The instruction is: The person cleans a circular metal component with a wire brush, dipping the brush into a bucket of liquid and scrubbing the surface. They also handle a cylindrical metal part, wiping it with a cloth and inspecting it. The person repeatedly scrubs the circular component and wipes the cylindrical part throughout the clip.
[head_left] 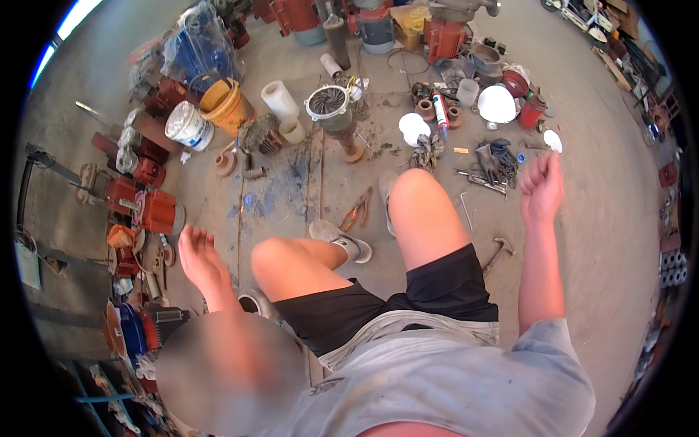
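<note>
My left hand [200,256] is raised on the left with its fingers loosely bent and somewhat apart. It holds nothing I can see and is nearest to a red electric motor [159,211] on the floor. On the right, my right hand [542,188] is closed in a fist, with nothing showing out of it. Near that fist lie a white disc [553,140], a heap of black gloves [497,162] and a hammer [499,255]. Orange-handled pliers [356,210] lie between my feet and a greenish motor part with a finned top [329,103].
A white bucket [189,127] and an orange bucket [227,103] stand back left. Several motors line the left side and back. A sealant tube [440,111], a white bowl-shaped piece [498,104] and a red bottle [532,109] stand back right. A hex key [466,211] lies by my knee.
</note>
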A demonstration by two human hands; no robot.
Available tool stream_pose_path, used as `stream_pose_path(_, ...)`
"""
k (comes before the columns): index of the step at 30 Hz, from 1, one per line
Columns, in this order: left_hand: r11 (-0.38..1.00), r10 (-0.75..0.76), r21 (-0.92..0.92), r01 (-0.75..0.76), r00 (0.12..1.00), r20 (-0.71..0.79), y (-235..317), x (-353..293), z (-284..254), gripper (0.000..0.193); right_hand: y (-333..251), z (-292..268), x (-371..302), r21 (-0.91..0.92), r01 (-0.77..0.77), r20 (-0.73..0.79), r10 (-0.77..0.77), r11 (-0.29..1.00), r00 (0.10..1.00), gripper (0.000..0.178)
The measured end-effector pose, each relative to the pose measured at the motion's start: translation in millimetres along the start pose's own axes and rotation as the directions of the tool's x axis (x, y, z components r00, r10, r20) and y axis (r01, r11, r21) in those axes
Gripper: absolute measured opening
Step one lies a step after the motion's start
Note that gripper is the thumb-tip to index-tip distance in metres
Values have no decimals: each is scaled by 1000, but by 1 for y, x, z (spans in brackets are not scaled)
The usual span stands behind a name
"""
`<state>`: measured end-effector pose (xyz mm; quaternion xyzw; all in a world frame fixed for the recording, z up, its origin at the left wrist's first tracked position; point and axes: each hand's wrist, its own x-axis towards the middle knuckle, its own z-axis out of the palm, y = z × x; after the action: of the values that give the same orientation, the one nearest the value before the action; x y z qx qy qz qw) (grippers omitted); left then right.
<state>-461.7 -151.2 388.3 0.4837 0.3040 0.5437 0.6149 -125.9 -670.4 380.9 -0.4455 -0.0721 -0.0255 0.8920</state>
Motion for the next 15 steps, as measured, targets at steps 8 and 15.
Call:
stream_pose_path(8, 791, -591, 291, 538, 795, 137, -241, 133, 103, 56, 265, 88, 170, -286, -525, 24, 554, 801, 832, 27)
stream_pose_path(15, 454, -891, 137, 880, 452, 48, -502, 198, 231, 58, 595, 113, 261, -272, -831, -55, 854, 486, 517, 53)
